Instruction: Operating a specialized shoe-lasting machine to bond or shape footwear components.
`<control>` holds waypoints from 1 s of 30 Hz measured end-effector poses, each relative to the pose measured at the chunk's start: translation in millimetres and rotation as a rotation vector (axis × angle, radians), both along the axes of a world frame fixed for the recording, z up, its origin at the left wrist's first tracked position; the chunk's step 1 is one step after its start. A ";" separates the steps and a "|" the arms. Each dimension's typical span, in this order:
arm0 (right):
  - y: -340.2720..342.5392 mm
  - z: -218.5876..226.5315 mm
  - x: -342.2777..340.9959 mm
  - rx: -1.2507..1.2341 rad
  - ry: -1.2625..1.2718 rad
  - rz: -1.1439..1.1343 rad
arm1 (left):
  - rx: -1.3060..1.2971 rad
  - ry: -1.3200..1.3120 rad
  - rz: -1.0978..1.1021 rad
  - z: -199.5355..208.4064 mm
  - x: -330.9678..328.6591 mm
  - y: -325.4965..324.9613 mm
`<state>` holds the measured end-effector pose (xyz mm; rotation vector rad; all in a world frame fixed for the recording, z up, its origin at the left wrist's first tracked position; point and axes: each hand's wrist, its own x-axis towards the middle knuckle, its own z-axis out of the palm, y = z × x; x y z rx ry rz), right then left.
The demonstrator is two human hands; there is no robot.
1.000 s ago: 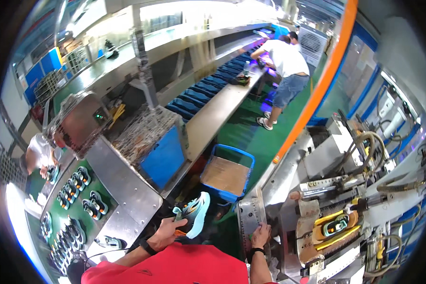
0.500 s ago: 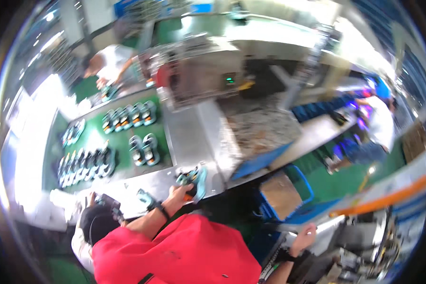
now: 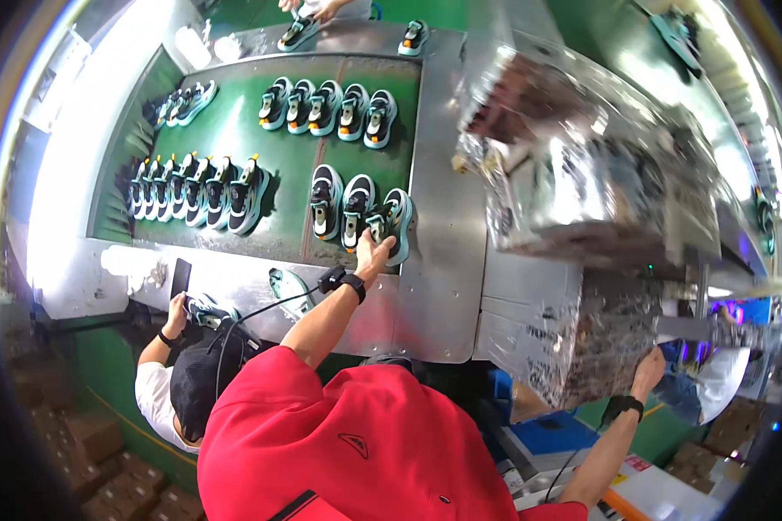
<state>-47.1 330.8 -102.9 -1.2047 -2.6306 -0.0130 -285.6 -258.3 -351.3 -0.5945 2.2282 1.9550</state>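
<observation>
My left hand [image 3: 374, 254] is closed round the near end of a sneaker [image 3: 397, 217], black and white with a pale teal sole. That sneaker is at the right end of a short row on the green belt [image 3: 278, 195], beside another sneaker [image 3: 357, 208]. Off to the right, my right hand [image 3: 648, 372] is raised at the corner of a box-shaped machine part [image 3: 573, 347] wrapped in crinkled clear film. Its fingers look extended, with nothing visible in them; whether they touch the film I cannot tell.
More sneakers [image 3: 326, 108] stand in rows on the belt. A person in a black cap [image 3: 202, 382] works close on my left, near a pale teal shoe piece [image 3: 291, 291]. Another person's hands [image 3: 326, 10] hold a shoe at the far edge. A metal ledge [image 3: 443, 286] borders the belt.
The view has swung toward the right. My left hand has carried the sneaker from the near metal ledge onto the belt's row. My right hand appears now by the film-wrapped part.
</observation>
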 end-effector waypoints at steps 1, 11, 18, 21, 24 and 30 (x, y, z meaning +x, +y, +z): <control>-1.2 4.8 -15.0 -0.102 -0.136 -0.167 | -0.340 0.006 0.018 -8.8 1.9 -1.8; 1.2 2.9 5.6 -0.054 0.023 -0.058 | -0.595 -0.144 -0.132 -30.8 -27.0 29.9; -39.8 2.1 -26.2 0.025 0.179 -0.034 | -0.487 0.006 -0.215 -63.2 -17.9 -9.6; -42.0 11.5 -12.6 -0.021 0.172 -0.118 | -0.496 -0.130 -0.330 -38.5 -16.4 -1.6; -46.8 9.3 -20.7 -0.052 0.251 -0.049 | -0.305 0.099 -0.112 -28.5 0.7 -19.2; -28.9 1.4 -2.3 -0.035 0.252 0.063 | -0.541 0.137 -0.171 4.8 30.9 11.3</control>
